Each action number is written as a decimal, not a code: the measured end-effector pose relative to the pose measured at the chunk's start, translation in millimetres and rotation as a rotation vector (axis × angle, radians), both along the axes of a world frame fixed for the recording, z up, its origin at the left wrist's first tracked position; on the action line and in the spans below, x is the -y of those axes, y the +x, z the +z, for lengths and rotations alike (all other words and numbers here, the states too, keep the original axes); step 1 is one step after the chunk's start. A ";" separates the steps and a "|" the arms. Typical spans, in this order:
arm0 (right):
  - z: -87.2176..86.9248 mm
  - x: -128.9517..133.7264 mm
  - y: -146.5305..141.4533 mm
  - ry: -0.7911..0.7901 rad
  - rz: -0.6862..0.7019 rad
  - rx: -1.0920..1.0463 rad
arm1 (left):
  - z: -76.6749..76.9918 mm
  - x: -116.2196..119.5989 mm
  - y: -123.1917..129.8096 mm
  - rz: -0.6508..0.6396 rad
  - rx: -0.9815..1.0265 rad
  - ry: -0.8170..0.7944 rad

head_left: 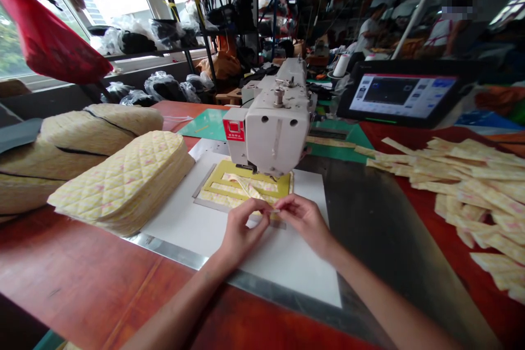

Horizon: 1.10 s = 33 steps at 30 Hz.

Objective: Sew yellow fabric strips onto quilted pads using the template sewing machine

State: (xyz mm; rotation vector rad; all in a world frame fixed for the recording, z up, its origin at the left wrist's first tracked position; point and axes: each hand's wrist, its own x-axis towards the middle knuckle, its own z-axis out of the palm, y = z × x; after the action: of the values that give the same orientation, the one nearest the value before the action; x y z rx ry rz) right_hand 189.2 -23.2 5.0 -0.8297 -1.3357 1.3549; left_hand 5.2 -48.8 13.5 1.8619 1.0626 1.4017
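A yellow sewing template [282, 190] with long slots lies over pale patterned fabric, under the head of a white sewing machine [275, 136]. A narrow fabric strip [249, 187] slants across the template, folded, and its near end runs toward my fingers. My left hand [243, 228] is closed, thumb and forefinger pinched at that end. Fingertips of my right hand [305, 220] meet it there, also pinched. Only a small pale bit shows between the fingertips, so the exact grip is partly hidden. Both hands are just in front of the template, over a white sheet [311, 268].
Left of the sheet stands a stack of quilted yellow fabric pieces [123, 175], with a tied bundle [94, 126] behind. Loose fabric strips [476, 180] are heaped at right. A control screen [404, 93] stands behind them. People work in the background.
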 end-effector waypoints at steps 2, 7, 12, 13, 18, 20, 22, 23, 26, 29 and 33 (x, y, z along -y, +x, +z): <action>-0.6 -0.1 0.7 0.013 -0.006 -0.014 | 6.0 1.4 0.0 0.008 -0.053 0.080; -4.1 -1.6 0.5 0.024 -0.006 -0.056 | 15.2 1.7 0.0 0.034 -0.095 0.041; -3.8 -1.0 0.1 -0.002 -0.011 -0.069 | 7.5 0.4 0.2 0.081 -0.120 0.011; -2.4 -0.3 0.5 -0.005 -0.009 -0.061 | 6.1 0.5 0.3 0.087 -0.124 0.021; 4.9 2.6 4.8 -0.013 0.025 0.005 | 3.3 2.2 1.2 0.099 -0.153 0.117; 4.2 1.9 6.0 -0.011 0.060 0.046 | 2.7 3.1 2.5 0.106 -0.163 0.126; 1.1 0.2 6.0 0.001 0.064 0.090 | 1.9 3.8 4.3 0.113 -0.139 0.090; -0.7 -0.7 5.4 0.003 0.055 0.106 | 1.6 3.9 5.2 0.113 -0.104 0.049; -5.1 -2.5 1.6 -0.032 0.009 0.109 | 1.8 2.5 6.9 0.086 0.009 -0.130; -6.5 -2.3 -3.3 -0.085 -0.051 0.070 | 3.5 -1.5 5.8 0.071 0.026 -0.249; -5.3 -2.5 -3.6 -0.078 -0.084 0.047 | 3.4 -7.0 4.8 0.043 0.079 -0.290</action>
State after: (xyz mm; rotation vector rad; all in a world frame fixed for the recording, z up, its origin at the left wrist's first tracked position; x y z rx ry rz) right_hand 185.6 -20.8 -0.4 -0.9653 -1.2765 1.3352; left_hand 9.9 -41.8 16.9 1.5728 1.2018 1.2575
